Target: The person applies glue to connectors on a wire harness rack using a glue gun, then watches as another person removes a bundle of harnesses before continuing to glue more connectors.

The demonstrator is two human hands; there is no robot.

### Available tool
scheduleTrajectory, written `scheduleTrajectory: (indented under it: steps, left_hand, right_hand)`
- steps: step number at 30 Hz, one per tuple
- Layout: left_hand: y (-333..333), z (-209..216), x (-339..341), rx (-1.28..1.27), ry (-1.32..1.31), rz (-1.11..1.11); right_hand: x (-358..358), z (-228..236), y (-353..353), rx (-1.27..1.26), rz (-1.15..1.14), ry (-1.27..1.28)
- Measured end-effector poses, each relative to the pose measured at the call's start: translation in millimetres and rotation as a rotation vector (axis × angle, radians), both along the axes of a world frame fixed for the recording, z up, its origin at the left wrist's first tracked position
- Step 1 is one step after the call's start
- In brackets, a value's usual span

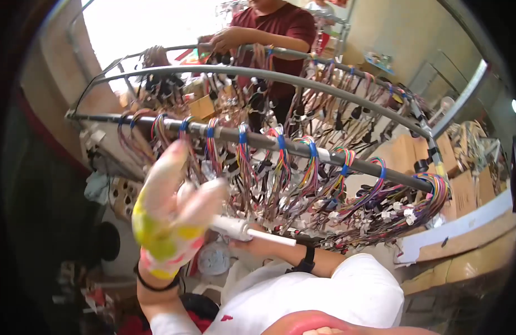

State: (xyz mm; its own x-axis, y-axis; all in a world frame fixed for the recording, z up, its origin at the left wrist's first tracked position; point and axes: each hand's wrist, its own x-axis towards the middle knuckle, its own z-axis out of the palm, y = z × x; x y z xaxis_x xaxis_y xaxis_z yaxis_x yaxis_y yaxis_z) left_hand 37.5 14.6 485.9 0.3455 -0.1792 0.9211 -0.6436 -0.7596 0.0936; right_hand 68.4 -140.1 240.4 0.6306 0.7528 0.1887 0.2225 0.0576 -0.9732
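Note:
My left hand, in a white glove with yellow, green and pink patches, is raised with its fingers stretched and apart. Its fingertips come up close below the wire harnesses that hang from a grey metal rail, tied with blue bands; whether they touch is unclear. Across my body lies my right forearm with a black wristband, leading to my right hand. Its fingers are hidden behind a white cylinder with a thin white rod. I cannot tell what holds that piece.
The near rail runs across in front of me, with a curved grey tube above it. Beyond, a person in a dark red shirt handles wires at a far rail. Cardboard boxes stand at right; a bluish bundle sits below.

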Motion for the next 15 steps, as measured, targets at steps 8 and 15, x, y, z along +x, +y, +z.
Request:
scheduleTrajectory:
  steps: [8,15]
  left_hand:
    - [-58.6,44.6,29.9,0.387,-0.049,0.377]
    - [-81.5,48.6,25.6,0.357,-0.073,0.394]
  right_hand:
    - [-6.7,2.0,-39.8,-0.016,-0.034,-0.015]
    - [-4.3,2.4,-58.3,-0.029,-0.004,-0.040]
